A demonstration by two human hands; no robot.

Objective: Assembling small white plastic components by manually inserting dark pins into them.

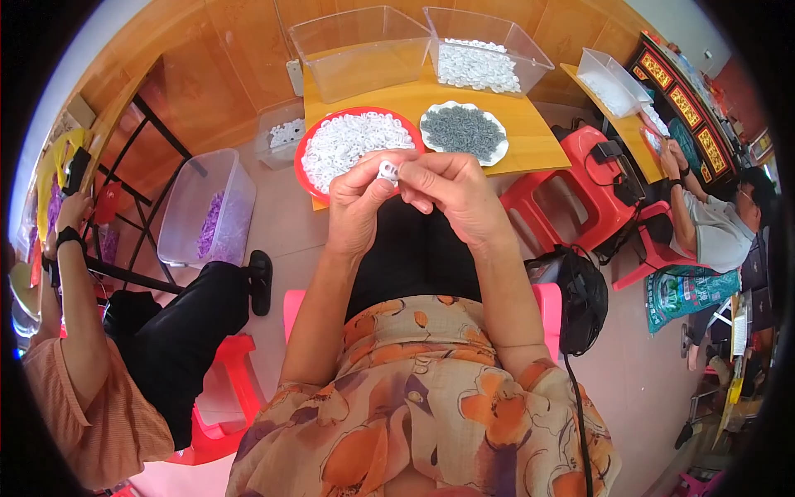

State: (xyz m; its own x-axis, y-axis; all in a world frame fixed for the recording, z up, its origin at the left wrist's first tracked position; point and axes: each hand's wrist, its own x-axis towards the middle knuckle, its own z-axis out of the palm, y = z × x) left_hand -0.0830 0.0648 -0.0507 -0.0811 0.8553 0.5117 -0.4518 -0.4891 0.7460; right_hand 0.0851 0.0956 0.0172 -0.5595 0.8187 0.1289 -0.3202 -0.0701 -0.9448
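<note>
A small white plastic piece with holes [387,171] is pinched between the fingertips of my left hand [359,195]. Against its other side press the thumb and fingers of my right hand [457,192]; anything else inside that pinch is too small to make out. Both hands are raised over my lap, just in front of the table. Behind my left hand is a red round tray [308,184] heaped with similar white pieces [356,141]. A white scalloped plate [495,157] of small dark grey parts [462,128] lies beyond my right hand.
Two clear bins stand on the wooden table [530,124]: one at back left [360,50], another [530,73] with white pieces. A tub of purple parts [178,199] is on the floor at left. Red stools [571,199] stand at right. Co-workers sit on both sides.
</note>
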